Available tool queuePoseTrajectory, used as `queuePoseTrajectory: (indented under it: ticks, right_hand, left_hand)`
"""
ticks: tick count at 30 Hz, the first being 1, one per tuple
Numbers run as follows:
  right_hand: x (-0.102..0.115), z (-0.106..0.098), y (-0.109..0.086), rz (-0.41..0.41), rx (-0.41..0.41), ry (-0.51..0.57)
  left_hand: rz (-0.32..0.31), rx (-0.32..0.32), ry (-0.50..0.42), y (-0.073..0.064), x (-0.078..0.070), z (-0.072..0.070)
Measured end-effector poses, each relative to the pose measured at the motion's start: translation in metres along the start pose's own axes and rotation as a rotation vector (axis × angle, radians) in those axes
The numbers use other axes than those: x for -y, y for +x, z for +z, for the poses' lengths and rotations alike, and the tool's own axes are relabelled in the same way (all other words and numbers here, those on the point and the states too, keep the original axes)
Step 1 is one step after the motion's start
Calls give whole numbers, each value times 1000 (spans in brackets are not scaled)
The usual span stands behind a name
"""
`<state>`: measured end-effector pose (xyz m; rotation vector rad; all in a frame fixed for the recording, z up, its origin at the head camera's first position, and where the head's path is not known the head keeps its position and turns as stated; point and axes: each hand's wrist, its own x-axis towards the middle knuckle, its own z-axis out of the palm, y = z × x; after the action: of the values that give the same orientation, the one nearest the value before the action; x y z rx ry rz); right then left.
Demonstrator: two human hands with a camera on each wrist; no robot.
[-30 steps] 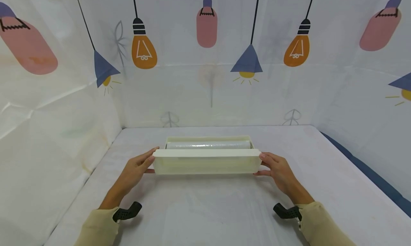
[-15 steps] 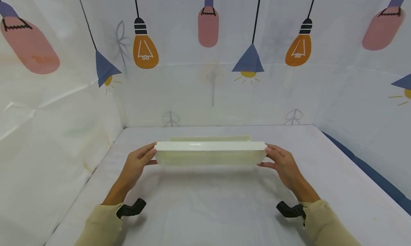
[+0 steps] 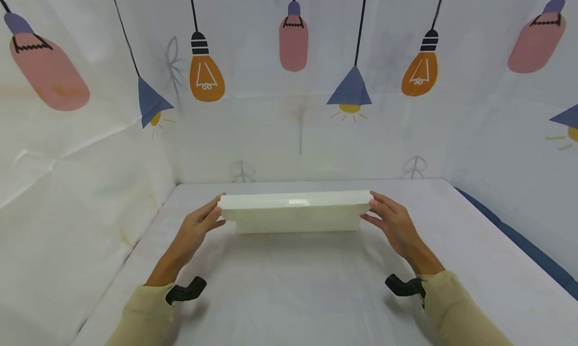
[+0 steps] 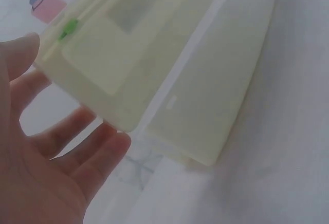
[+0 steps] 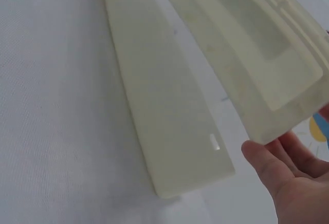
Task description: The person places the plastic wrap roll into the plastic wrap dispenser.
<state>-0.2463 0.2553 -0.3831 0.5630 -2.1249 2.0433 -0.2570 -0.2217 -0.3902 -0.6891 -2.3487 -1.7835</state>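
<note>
A long cream plastic lid is held level over a matching box base by both hands. My left hand grips its left end between thumb and fingers. At the opposite end, the right hand pinches the corner. Both wrist views show the lid's hollow underside, with a small green piece near the left end. A gap separates the lid's front edge from the base in the right wrist view. Inside the base, the film roll seen earlier is now hidden.
The base rests on a table covered in white cloth. White sheets printed with hanging lamps stand behind and at both sides. A dark blue strip runs along the right edge. Black devices sit on both wrists.
Both hands have raised the lid and carried it away from the person, over the base. The clear film roll and the base's back rim have gone out of sight behind it.
</note>
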Motion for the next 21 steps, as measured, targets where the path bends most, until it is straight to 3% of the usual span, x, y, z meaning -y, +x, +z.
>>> queuePoseTrajectory:
  ticks: [7, 21]
  right_hand:
    - [1, -2, 5, 1, -5, 3]
    - [-5, -7, 12, -3, -10, -26]
  left_hand:
    - [32, 10, -36, 5, -2, 1]
    - [14, -104, -14, 21, 3, 16]
